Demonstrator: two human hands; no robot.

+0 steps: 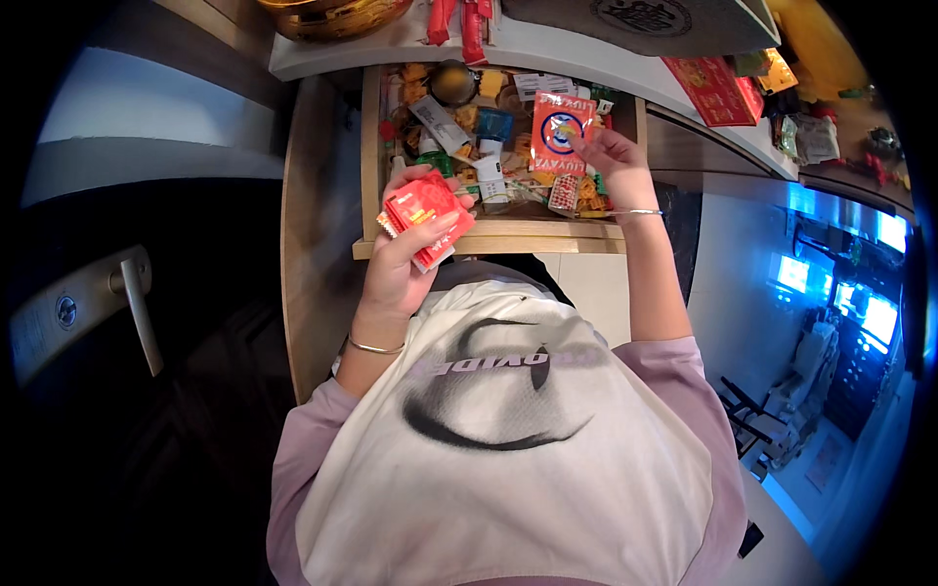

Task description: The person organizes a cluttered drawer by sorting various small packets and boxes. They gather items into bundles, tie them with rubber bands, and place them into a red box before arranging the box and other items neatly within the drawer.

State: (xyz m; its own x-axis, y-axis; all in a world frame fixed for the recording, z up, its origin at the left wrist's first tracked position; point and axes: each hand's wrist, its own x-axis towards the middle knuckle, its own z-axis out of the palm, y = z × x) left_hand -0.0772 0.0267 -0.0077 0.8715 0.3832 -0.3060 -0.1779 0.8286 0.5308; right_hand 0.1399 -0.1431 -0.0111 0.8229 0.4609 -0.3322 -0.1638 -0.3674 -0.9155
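My left hand (pixel 410 249) grips a small stack of red packets (pixel 425 216), thumb on top, over the drawer's front left corner. In my right hand (pixel 615 157) is a flat red-orange packet (pixel 561 132) with a blue ring and printed lettering. I hold it by its right edge above the right side of the open wooden drawer (pixel 484 238). Beneath both hands the drawer is full of small items, among them a white bottle (pixel 491 172), a blue-capped container (pixel 494 124), a white box (pixel 440 124) and a red-patterned packet (pixel 563 194).
Above the drawer runs a white countertop (pixel 579 69) with red sachets (pixel 473 33) hanging over its edge, a golden bowl (pixel 330 18) and a red box (pixel 722 91). A dark door with a metal handle (pixel 139 315) stands at left. Bluish-lit furniture shows at right.
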